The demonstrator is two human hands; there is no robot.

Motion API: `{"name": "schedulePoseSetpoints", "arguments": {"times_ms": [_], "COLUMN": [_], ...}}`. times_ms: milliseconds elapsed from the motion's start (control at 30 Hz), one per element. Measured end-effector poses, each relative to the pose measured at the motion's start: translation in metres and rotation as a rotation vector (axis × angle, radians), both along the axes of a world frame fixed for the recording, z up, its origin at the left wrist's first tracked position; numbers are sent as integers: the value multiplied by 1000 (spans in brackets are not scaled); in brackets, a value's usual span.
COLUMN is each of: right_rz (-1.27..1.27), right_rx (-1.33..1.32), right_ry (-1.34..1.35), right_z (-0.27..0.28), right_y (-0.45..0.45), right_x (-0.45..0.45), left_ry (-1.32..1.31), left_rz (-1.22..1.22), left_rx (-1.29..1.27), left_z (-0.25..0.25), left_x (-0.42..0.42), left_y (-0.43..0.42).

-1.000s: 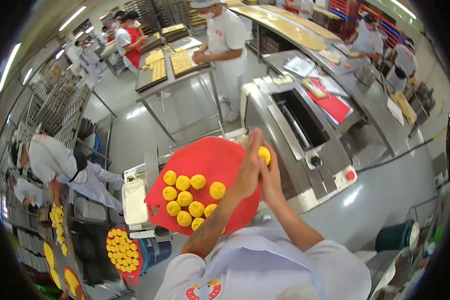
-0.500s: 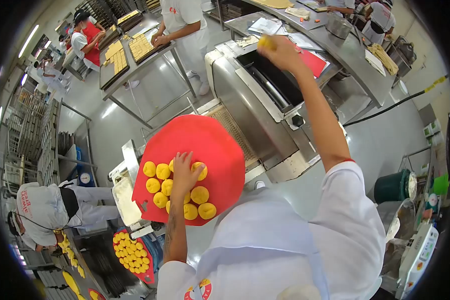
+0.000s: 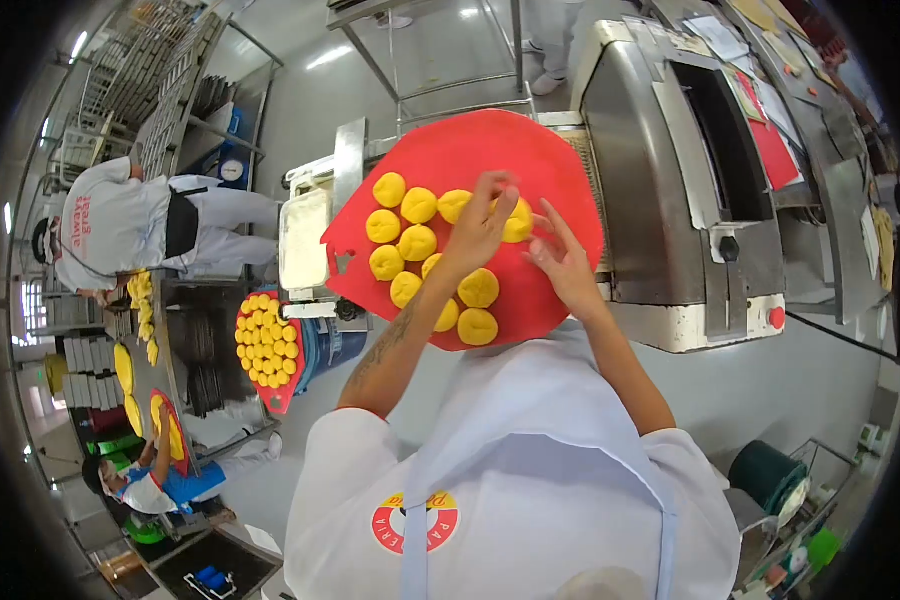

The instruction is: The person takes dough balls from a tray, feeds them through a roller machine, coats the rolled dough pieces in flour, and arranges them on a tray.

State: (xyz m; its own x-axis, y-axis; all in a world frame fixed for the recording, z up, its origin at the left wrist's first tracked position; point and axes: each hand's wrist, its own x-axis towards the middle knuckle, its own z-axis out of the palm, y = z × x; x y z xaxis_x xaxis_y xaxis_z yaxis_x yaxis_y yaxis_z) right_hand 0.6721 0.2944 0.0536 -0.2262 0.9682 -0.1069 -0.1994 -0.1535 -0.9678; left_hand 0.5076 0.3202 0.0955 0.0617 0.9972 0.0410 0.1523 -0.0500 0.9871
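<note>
Several yellow dough balls lie on a red board in front of me. My left hand reaches over them, its fingers curled against a dough ball near the middle of the board. Some of its fingertips are hidden, and it partly covers the balls below it. Just right of that same ball is my right hand, fingers spread and holding nothing. The board rests over the conveyor side of a steel dough-roller machine.
A white flour tray adjoins the board's left side. Another red board with many dough balls sits lower left. One co-worker bends over a bench at left; another person handles yellow dough below. A steel table stands ahead.
My right hand has come back from above the machine, where it held a yellow piece, to the board and is now empty. My view has swung left.
</note>
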Motion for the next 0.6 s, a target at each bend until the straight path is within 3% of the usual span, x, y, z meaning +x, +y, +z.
{"name": "schedulePoseSetpoints", "arguments": {"times_ms": [67, 100, 133, 200, 233, 267, 300, 333, 367, 433, 533, 600], "right_rz": [-14, -84, -101, -219, -359, -476, -573, -748, -924, -1208, -1229, -1136], "right_rx": [-268, -312, -280, -188, -117, -6, 96, 266, 472, 945, 1233, 967], "right_ry": [555, 649, 563, 370, 300, 183, 76, -10, -158, -235, -287, -567], "right_z": [8, 19, 22, 32, 61, 91, 121, 145, 160, 216, 242, 220], "right_y": [2, 11, 20, 32, 32, 33, 33, 39, 46, 48, 84, 116], "right_x": [-19, -19, -13, 26, 39, 68, 90, 112, 147, 197, 234, 243], "left_ry": [-48, 86, 213, 796, 1076, 1155, 1333, 1420, 1404, 1051, 610, 433], "left_rz": [-17, -61, -119, 337, 414, 371, 110, 68, 127, 20, -54, -86], "left_rx": [107, 181, 263, 516, 487, 353, 29, 107, 259, 248, 148, 150], "left_z": [10, 11, 12, -4, -31, -57, -52, -53, -64, -74, -42, -18], "left_x": [0, -5, -8, -30, -51, -64, -75, -74, -67, -64, -33, 0], "left_y": [3, 4, 7, 20, 28, 28, 22, 8, -5, -10, -6, -4]}}
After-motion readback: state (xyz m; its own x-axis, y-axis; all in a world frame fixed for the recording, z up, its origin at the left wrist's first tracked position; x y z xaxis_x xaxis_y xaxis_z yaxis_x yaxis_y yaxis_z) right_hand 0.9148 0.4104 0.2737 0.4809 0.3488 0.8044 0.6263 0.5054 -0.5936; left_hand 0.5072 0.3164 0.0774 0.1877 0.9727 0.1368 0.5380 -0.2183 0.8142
